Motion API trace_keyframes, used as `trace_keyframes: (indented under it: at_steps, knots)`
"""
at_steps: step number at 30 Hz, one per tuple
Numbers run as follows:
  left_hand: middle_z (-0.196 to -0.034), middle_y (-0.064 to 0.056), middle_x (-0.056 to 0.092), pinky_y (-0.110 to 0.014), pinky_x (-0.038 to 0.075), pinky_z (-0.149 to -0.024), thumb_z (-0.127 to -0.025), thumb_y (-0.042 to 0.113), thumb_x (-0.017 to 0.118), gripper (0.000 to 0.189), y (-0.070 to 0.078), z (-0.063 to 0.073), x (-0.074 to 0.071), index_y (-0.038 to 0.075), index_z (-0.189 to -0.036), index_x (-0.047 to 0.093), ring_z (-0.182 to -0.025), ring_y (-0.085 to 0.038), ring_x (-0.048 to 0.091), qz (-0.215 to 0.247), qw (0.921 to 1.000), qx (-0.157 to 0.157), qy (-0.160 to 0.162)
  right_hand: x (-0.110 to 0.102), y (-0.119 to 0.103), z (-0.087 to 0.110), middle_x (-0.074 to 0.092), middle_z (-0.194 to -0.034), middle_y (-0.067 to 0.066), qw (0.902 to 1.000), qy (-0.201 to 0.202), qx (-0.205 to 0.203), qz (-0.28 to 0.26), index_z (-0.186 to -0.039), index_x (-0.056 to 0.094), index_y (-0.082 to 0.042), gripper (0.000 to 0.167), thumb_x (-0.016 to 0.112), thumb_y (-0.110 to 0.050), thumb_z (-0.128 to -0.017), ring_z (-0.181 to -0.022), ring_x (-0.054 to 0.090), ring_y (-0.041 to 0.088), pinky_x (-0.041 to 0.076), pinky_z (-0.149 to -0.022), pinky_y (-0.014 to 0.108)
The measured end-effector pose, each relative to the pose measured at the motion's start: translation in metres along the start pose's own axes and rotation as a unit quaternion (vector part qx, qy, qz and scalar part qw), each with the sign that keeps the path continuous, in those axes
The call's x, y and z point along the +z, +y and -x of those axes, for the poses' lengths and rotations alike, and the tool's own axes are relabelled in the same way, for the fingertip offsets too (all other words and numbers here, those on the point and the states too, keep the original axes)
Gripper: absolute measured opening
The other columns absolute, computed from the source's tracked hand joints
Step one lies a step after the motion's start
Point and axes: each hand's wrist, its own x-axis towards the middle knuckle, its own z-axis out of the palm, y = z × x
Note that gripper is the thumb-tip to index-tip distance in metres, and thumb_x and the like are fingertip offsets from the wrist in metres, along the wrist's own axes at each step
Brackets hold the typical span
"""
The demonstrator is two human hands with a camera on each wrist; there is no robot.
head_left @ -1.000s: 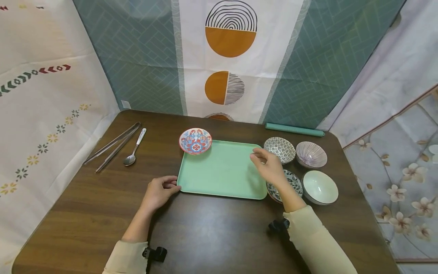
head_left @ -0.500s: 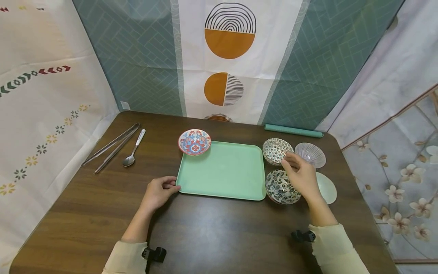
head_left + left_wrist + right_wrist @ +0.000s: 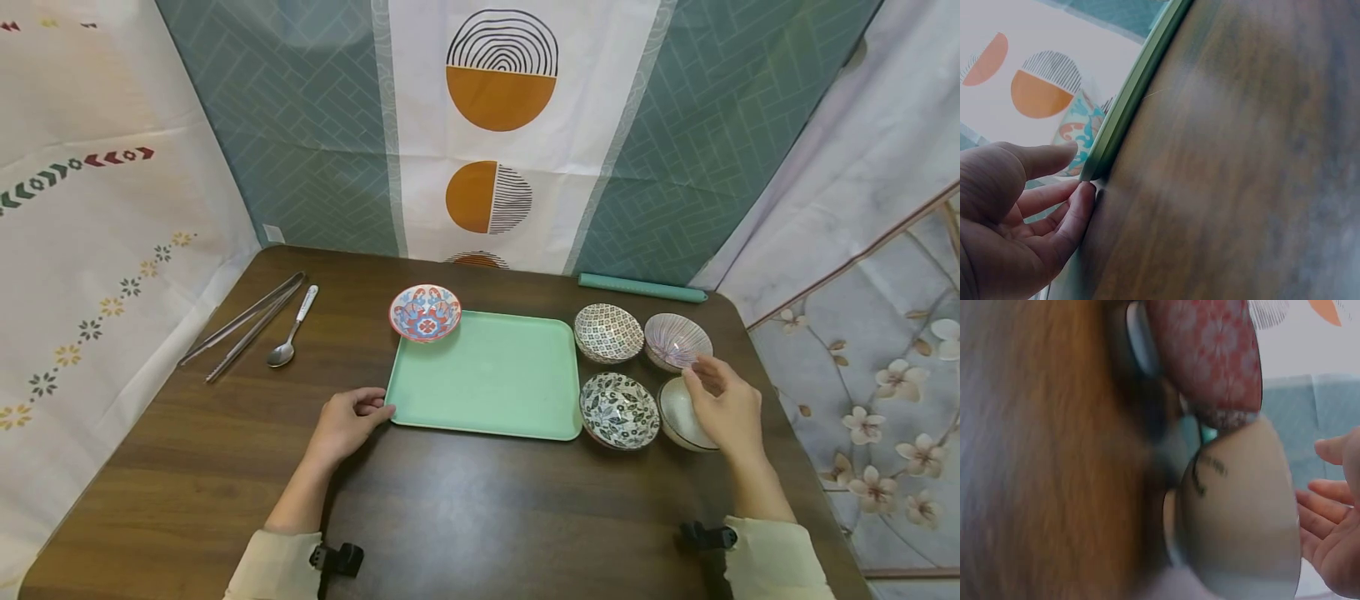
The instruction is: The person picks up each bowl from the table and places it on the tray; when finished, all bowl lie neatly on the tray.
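Cream sleeves (image 3: 776, 557), black wrist cameras (image 3: 348, 560)

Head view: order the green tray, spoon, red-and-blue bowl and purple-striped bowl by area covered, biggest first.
1. Green tray
2. Red-and-blue bowl and purple-striped bowl: too alike to rank
3. Spoon

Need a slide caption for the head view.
Left grip at the near-left corner of the green tray, right grip over the white bowl, three patterned bowls close by.
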Motion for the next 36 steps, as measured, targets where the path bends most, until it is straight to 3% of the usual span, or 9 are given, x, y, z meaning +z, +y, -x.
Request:
trace_keyframes:
  at_steps: [5,9,11,14,16,18,27,32,36]
  knots:
    - [-0.098,-0.01,0.071,-0.027,0.052,-0.071,-0.093,0.019,0.075,0.034,0.0,0.0,0.0,-0.004,-0.118,0.071,-0.09,-0.022,0.067,-0.003,1.0,0.001,0.003,-0.007,0.022,0.004,0.072,-0.108,0.024,0.9998,0.021,0.002,0.002,-0.119,0.066,0.008,0.032,0.072,-0.009,-0.093,-0.089,0.045,-0.03,0.036,-0.081,0.0]
    - [-0.099,-0.01,0.071,-0.028,0.052,-0.072,-0.094,0.021,0.075,0.035,0.0,0.0,0.001,-0.003,-0.119,0.071,-0.091,-0.022,0.067,-0.002,1.0,-0.002,0.002,-0.014,0.037,0.008,0.071,-0.111,0.027,0.9994,0.007,0.027,0.022,-0.121,0.065,0.009,0.034,0.071,-0.012,-0.094,-0.088,0.043,-0.028,0.037,-0.077,0.0]
    - [-0.099,-0.01,0.071,-0.028,0.052,-0.072,-0.094,0.022,0.075,0.035,0.0,0.0,0.001,-0.003,-0.119,0.071,-0.091,-0.022,0.067,-0.002,1.0,-0.002,0.002,-0.018,0.043,0.011,0.07,-0.109,0.028,0.9978,-0.013,0.044,0.047,-0.121,0.065,0.009,0.036,0.07,-0.015,-0.095,-0.087,0.055,-0.014,0.041,-0.075,0.008]
    - [-0.1,-0.01,0.072,-0.029,0.052,-0.073,-0.094,0.022,0.075,0.036,0.0,-0.001,0.001,-0.003,-0.119,0.071,-0.092,-0.023,0.067,-0.002,1.0,0.001,0.003,-0.024,0.048,0.015,0.07,-0.108,0.031,0.9943,-0.046,0.056,0.078,-0.121,0.064,0.01,0.038,0.065,-0.02,-0.098,-0.089,0.069,0.022,0.046,-0.086,0.033]
    - [-0.1,-0.01,0.072,-0.028,0.052,-0.073,-0.094,0.022,0.075,0.036,0.0,-0.001,0.002,-0.003,-0.119,0.071,-0.091,-0.023,0.068,-0.002,1.0,0.002,0.004,-0.026,0.051,0.017,0.068,-0.107,0.033,0.9919,-0.068,0.056,0.091,-0.119,0.065,0.011,0.039,0.061,-0.022,-0.1,-0.095,0.064,0.049,0.04,-0.089,0.054]
    - [-0.099,-0.01,0.072,-0.027,0.052,-0.073,-0.094,0.021,0.075,0.035,0.0,-0.001,0.002,-0.003,-0.119,0.071,-0.091,-0.022,0.067,-0.002,1.0,0.002,0.005,-0.027,0.054,0.018,0.066,-0.11,0.035,0.9901,-0.087,0.06,0.092,-0.118,0.065,0.012,0.039,0.058,-0.022,-0.101,-0.1,0.061,0.055,0.034,-0.091,0.063]
    - [-0.099,-0.01,0.072,-0.028,0.052,-0.073,-0.094,0.022,0.075,0.036,0.0,-0.001,0.002,-0.003,-0.119,0.071,-0.092,-0.023,0.067,0.0,0.9999,0.005,0.01,-0.028,0.058,0.022,0.069,-0.103,0.032,0.989,-0.071,0.085,0.098,-0.111,0.07,0.013,0.031,0.059,-0.014,-0.099,-0.101,0.064,0.054,0.042,-0.086,0.058]
    - [-0.098,-0.011,0.071,-0.026,0.051,-0.071,-0.093,0.018,0.076,0.034,0.0,-0.002,0.003,-0.004,-0.119,0.071,-0.089,-0.022,0.067,0.004,0.9999,0.005,0.01,-0.033,0.058,0.02,0.071,-0.099,0.03,0.9872,-0.07,0.1,0.102,-0.111,0.071,0.013,0.032,0.061,-0.015,-0.098,-0.094,0.069,0.047,0.047,-0.062,0.026]
    - [-0.098,-0.012,0.071,-0.024,0.051,-0.069,-0.09,0.013,0.078,0.035,-0.001,-0.001,0.002,-0.006,-0.119,0.07,-0.087,-0.021,0.068,0.015,0.9999,0.003,0.005,-0.041,0.054,0.016,0.07,-0.101,0.03,0.9861,-0.069,0.121,0.091,-0.113,0.07,0.013,0.035,0.06,-0.017,-0.099,-0.075,0.067,0.012,0.038,-0.056,0.011]
